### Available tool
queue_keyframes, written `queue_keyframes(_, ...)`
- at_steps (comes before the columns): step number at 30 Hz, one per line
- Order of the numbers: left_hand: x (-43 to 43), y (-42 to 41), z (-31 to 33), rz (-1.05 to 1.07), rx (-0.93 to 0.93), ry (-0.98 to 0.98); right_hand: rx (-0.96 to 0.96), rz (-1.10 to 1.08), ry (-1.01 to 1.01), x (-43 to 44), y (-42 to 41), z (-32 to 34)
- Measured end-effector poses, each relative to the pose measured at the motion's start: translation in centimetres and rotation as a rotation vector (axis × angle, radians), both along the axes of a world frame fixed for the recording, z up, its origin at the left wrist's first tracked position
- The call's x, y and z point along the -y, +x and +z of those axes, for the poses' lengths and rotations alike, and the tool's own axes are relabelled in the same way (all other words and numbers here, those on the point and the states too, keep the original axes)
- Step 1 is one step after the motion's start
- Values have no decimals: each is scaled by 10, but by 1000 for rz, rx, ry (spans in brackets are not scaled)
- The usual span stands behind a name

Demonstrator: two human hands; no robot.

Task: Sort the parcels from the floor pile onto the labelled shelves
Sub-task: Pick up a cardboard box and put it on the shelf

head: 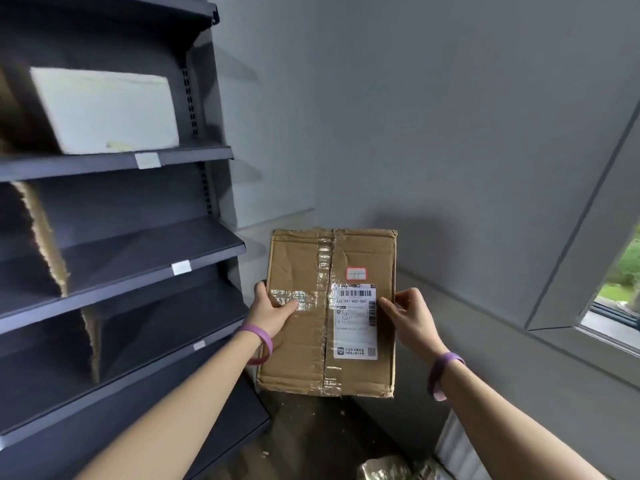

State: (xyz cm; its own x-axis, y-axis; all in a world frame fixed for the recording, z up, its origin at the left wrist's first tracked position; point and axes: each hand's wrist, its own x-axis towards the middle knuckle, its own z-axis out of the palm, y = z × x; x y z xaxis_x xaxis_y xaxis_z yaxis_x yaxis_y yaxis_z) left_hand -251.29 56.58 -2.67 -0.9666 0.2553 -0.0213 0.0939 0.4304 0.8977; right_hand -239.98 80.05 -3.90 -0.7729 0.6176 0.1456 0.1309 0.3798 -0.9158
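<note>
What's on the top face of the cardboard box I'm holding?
On the cardboard box: a white shipping label, a small red-bordered sticker and clear tape along the seam. The left hand and right hand grip its sides; fingers underneath are hidden.

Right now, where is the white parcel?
In the head view's upper left, the white parcel sits on a dark shelf, just above a white label.

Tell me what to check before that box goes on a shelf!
1. Grip: left hand and right hand both hold the box: ok.
2. Lid: tape keeps it closed: ok.
3. The red-edged sticker faces up: ok.
4. Writing on that sticker readable: cannot tell.
5. The shelf tag readable: cannot tell, blurred.
6. Bare room on the middle shelf: ok.
</note>
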Motion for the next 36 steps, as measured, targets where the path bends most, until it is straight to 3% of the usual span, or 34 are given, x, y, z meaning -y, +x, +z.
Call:
queue_keyframes(12,202,-25,-46,337,139,-67,126,418,-65,172,-135,-67)
queue_keyframes(20,281,-13,-65,664,238,-4,199,750,-17,270,-202,-90)
queue_keyframes(36,431,20,-33,1026,116,57,184,1104,-72,460,-265,-81)
